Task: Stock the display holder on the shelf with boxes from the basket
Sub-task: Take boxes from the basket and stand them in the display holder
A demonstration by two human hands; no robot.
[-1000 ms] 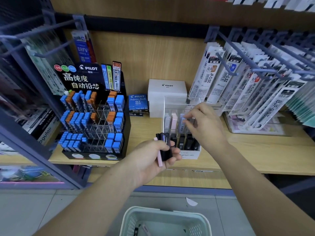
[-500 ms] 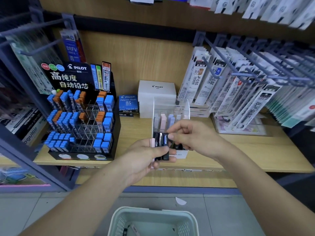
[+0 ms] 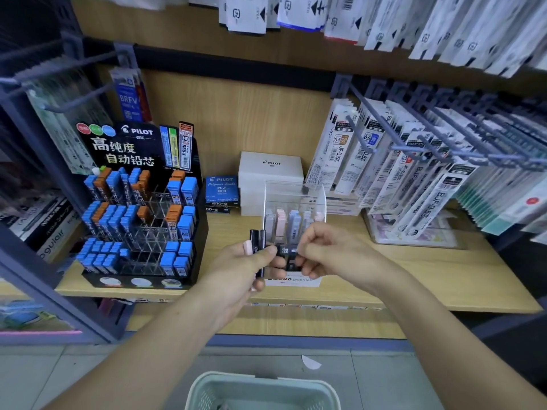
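Head view: left hand at frame centre is curled round a stack of boxes, slim black ones plus a pink one, standing upright in the fist. Right hand just right of it pinches one black box between thumb and fingertips. This box's long axis runs left-right, crosswise to the stack, with its left end at the left thumb. The display holder, clear plastic, sits directly above the hands in the frame, further back on the shelf. Its pastel rows are upright and its front slots are hidden by the hands. The right hand is nearer the holder, so the box likely needs turning upright before it drops in. Pilot lead rack at left, white Pilot carton behind the holder, hanging refill packs at right, none blocking. Basket at bottom edge, contents unclear.
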